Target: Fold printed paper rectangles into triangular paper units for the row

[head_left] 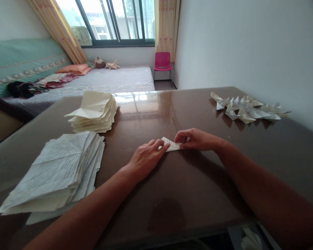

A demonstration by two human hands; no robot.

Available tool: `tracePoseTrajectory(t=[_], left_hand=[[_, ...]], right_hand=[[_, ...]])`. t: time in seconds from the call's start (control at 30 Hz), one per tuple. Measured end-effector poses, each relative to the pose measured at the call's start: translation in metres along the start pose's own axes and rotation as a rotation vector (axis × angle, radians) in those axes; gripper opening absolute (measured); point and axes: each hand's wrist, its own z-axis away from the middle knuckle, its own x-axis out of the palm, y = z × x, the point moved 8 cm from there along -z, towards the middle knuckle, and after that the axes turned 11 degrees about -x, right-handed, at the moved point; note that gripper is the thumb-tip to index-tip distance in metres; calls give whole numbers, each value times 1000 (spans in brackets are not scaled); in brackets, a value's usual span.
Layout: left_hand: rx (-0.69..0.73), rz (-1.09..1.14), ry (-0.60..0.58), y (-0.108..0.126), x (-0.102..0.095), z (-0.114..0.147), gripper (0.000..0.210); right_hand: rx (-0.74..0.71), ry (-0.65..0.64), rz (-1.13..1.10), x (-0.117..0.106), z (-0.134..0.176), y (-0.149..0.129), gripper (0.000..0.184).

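A small folded piece of paper [173, 146] with print on it lies on the brown glossy table [151, 180], between my two hands. My left hand [149, 152] rests on its left end, the fingers pressed down over the paper. At the right end, my right hand [194, 139] pinches the paper's edge between thumb and curled fingers. Parts of the paper are hidden under the fingertips.
To the left lie a stack of printed sheets [54, 166] and, behind it, a stack of cream paper [94, 111]. Several folded paper boats [246, 111] sit at the far right. Beyond the table are a bed [125, 78] and a pink chair [162, 61].
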Motion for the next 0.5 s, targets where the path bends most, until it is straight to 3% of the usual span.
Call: tracePoseTrajectory(t=[0.2, 0.33, 0.5], left_hand=[[-29, 42, 67, 4, -10, -1, 55], [-12, 115, 107, 7, -20, 0, 49], [-108, 203, 57, 3, -23, 1, 38]], right_hand=[[-62, -145, -142, 3, 6, -3, 24], [-61, -168, -122, 6, 5, -1, 24], [-166, -225, -68, 8, 7, -10, 22]])
